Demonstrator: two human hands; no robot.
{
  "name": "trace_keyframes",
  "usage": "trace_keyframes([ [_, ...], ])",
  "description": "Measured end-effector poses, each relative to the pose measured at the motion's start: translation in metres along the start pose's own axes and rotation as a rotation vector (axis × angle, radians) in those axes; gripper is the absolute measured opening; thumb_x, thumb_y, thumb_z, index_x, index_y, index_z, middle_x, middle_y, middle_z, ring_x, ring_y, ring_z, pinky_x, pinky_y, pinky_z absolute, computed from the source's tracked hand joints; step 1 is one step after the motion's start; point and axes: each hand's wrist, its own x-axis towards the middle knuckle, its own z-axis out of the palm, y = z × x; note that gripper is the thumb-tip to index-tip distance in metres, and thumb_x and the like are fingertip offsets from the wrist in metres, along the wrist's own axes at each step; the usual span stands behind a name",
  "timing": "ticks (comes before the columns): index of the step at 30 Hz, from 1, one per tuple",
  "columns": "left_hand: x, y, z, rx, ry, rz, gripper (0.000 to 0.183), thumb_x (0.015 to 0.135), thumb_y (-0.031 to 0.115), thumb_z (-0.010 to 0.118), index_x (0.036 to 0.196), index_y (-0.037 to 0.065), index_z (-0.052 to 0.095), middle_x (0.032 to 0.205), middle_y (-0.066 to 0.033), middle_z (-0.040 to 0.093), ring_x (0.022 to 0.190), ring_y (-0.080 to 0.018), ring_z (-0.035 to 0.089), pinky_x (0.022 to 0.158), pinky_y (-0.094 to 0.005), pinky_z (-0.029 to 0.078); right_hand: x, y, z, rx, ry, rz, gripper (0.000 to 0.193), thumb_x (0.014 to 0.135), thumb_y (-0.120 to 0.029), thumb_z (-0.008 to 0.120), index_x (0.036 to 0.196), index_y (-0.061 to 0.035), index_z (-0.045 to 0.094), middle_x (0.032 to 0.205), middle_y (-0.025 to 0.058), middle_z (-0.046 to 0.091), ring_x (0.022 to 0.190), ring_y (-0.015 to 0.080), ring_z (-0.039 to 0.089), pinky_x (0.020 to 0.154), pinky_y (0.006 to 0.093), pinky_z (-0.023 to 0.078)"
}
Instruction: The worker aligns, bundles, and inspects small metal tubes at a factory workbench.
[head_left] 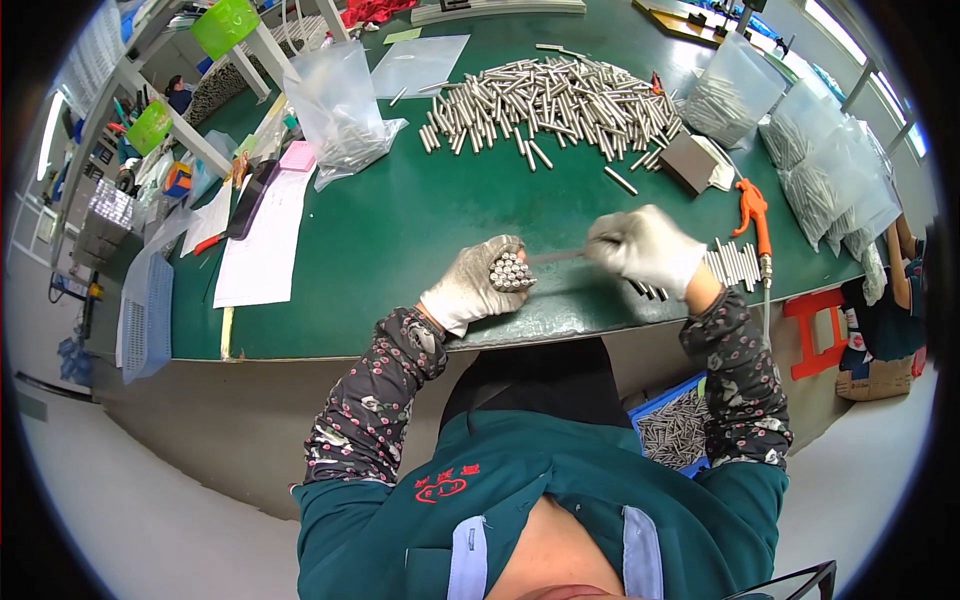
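My left hand [478, 283], in a worn white-grey glove, is closed around a bundle of metal pins [511, 272]. Their round ends face up toward me. To its right, my gloved right hand [645, 248] is closed and slightly smeared by motion. A thin, blurred rod-like thing [557, 257] sticks out of its fingers toward the left hand; its exact kind is unclear. Beneath and beside the right hand lies a row of metal pins [735, 264] on the green table [400, 215]. Farther back spreads a large heap of loose metal pins [560, 100].
An orange air gun [755, 215] with a hose lies at right, near a brown block [688, 164]. Bags of pins [830, 165] line the right side. A plastic bag [340, 110] and papers [265, 250] lie left. Below the table edge sits a blue crate of pins [675, 430].
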Motion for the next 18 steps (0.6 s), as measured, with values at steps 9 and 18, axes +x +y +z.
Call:
trace_keyframes([
  [9,0.002,0.006,0.003,0.119,-0.026,0.052,0.054,0.063,-0.006,0.072,0.110,0.001,0.047,0.086,0.0011,0.054,0.077,-0.0076,0.052,0.073,-0.0200,0.046,0.011,0.006,-0.005,-0.064,-0.059,0.019,0.018,0.076,-0.027,0.058,0.080,-0.0119,0.068,0.070,0.0125,0.063,0.062,0.0305,0.060,0.061,0.0352,0.049],
  [18,0.001,0.003,-0.001,0.058,-0.040,0.033,0.063,0.062,0.000,0.076,0.118,-0.001,0.046,0.088,-0.0007,0.055,0.078,-0.0086,0.052,0.073,-0.0221,0.046,0.020,-0.001,-0.002,-0.016,-0.096,-0.055,0.020,0.075,-0.025,0.056,0.082,-0.0104,0.068,0.070,0.0119,0.064,0.064,0.0264,0.062,0.065,0.0337,0.050],
])
